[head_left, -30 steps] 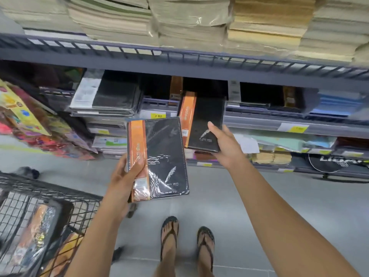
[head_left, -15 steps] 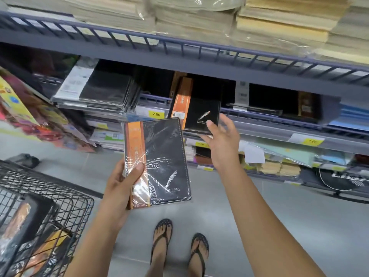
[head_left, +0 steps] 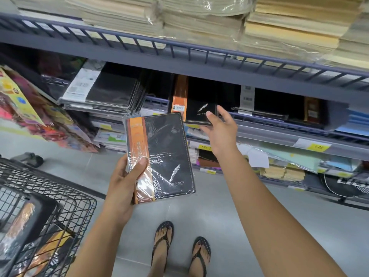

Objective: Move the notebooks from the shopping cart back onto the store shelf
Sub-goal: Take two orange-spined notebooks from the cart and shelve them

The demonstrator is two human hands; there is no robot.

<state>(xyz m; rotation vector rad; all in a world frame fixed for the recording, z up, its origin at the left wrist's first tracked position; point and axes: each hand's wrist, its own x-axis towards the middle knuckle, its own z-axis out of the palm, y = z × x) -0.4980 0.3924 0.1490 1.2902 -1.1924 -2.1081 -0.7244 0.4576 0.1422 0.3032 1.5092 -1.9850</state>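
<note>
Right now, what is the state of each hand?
Left hand: closed on a wrapped black notebook.
Right hand: open, fingers spread, holding nothing, beside the shelved notebook.

A grey tiled floor (head_left: 259,226) runs beneath dark metal shelving (head_left: 179,62). Wrapped paper stacks (head_left: 199,21) fill the top tier, with yellow price tags (head_left: 318,146) lower down.

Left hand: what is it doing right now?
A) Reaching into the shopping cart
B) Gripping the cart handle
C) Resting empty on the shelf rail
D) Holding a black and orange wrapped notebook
D: the left hand grips a shrink-wrapped black and orange notebook by its orange spine side, thumb across the cover, up in front of the shelf and apart from the shopping cart.
</note>
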